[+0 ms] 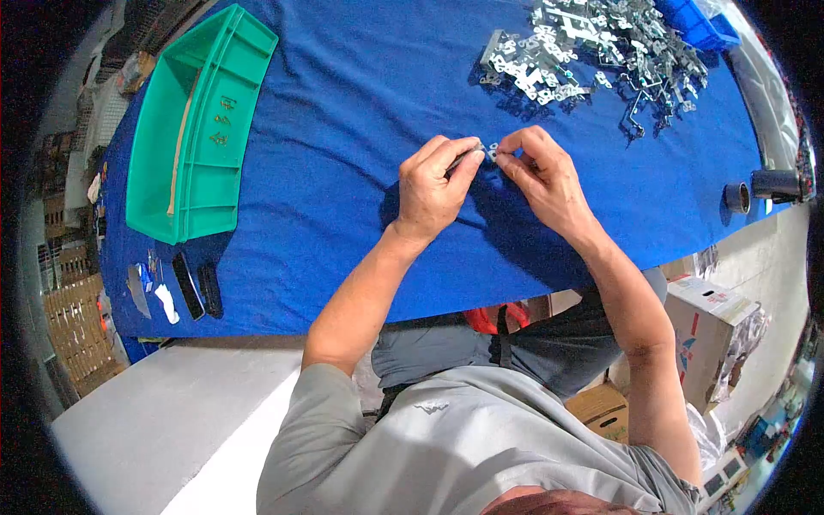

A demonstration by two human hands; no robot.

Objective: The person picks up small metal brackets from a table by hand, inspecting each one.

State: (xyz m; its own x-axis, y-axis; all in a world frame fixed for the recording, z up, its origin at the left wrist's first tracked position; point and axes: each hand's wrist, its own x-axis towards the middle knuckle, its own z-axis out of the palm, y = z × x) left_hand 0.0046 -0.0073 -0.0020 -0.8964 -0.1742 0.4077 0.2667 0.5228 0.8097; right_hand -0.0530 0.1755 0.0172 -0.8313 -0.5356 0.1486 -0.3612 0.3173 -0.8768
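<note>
Both my hands meet over the middle of the blue cloth, around a small metal bracket [493, 153] with holes in it. My left hand [433, 184] pinches the left end of the part between thumb and forefinger. From the other side, the thumb and curled fingers of my right hand [542, 176] close on its right end. Most of the bracket is hidden by the fingertips. Beyond my hands lies a heap of similar metal brackets [549, 64], silvery and dark, spread toward the far right.
A green plastic crate [225, 163] stands on the left of the blue cloth [343, 94]. By its near corner lie a dark long object [188, 286] and white scraps. A blue bin [699, 26] sits behind the heap; a dark cylinder [736, 197] stands at the right edge.
</note>
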